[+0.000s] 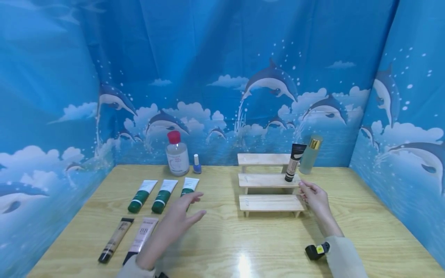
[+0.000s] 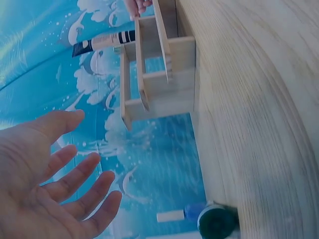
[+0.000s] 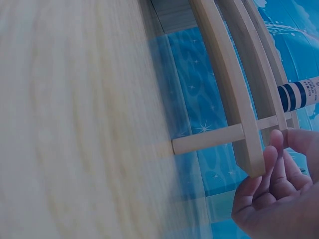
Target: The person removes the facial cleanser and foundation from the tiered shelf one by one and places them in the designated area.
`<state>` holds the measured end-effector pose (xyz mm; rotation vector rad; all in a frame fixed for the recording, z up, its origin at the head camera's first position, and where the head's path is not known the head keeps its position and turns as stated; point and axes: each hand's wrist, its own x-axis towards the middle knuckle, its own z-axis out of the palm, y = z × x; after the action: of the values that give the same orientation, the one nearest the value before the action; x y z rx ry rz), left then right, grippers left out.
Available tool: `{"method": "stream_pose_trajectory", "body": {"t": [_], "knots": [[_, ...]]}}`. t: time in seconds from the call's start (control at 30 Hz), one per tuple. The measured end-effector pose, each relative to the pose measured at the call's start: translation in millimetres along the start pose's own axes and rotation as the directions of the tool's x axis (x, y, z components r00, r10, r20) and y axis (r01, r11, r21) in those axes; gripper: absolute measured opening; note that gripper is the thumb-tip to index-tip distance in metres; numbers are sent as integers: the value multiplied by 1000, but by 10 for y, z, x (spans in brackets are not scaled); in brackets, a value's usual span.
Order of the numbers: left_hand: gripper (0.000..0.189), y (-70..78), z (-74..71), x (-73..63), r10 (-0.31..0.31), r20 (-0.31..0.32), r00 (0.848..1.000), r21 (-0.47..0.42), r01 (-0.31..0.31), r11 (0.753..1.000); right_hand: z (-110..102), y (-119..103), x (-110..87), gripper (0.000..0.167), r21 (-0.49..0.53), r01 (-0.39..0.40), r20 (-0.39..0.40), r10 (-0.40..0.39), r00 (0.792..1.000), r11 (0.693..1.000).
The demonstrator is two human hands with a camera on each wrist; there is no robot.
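Observation:
A three-tier wooden display stand (image 1: 266, 180) stands at the right of the table. My right hand (image 1: 316, 199) is at its right end, where the thumb and curled fingers (image 3: 270, 158) pinch the end of the middle step. On that step a black-capped beige squeeze tube (image 1: 294, 163) stands upright, leaning slightly. My left hand (image 1: 175, 220) hovers with fingers spread and holds nothing. It partly covers one of three green-and-white tubes (image 1: 165, 196) lying on the table. In the left wrist view, the palm and fingers (image 2: 82, 183) are bare.
Behind the stand's right end is a gold-capped bottle (image 1: 310, 156). A red-capped clear bottle (image 1: 178, 158) and a blue nail polish bottle (image 1: 197, 165) stand at the back left. A gold-beige tube (image 1: 116, 239) and a pale pink BB tube (image 1: 143, 235) lie at front left. Dolphin-print curtains (image 1: 208, 77) enclose the table.

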<state>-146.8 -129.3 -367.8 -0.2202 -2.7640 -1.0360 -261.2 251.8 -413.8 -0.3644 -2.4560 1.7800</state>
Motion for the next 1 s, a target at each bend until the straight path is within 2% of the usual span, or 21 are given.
{"method": "stream_pose_trajectory", "body": {"t": [0.17, 0.33, 0.6, 0.83, 1.0], "knots": [[49, 55, 75, 48, 76, -18, 997, 1, -76, 997, 7, -1, -2, 53, -6, 2, 0, -2, 1000, 1000], [49, 113, 123, 113, 116, -14, 993, -27, -117, 993, 5, -5, 1, 53, -11, 4, 2, -4, 1000, 1000], [51, 229, 233, 250, 147, 34, 989, -109, -142, 984, 6, -7, 7, 52, 8, 12, 3, -12, 1000, 1000], [54, 335, 342, 333, 189, 34, 981, -84, -186, 979, 4, 5, 9, 53, 14, 5, -3, -5, 1000, 1000], [52, 416, 422, 409, 218, 35, 975, -111, -213, 971, 8, 9, 3, 52, 6, 9, -8, -9, 1000, 1000]]}}
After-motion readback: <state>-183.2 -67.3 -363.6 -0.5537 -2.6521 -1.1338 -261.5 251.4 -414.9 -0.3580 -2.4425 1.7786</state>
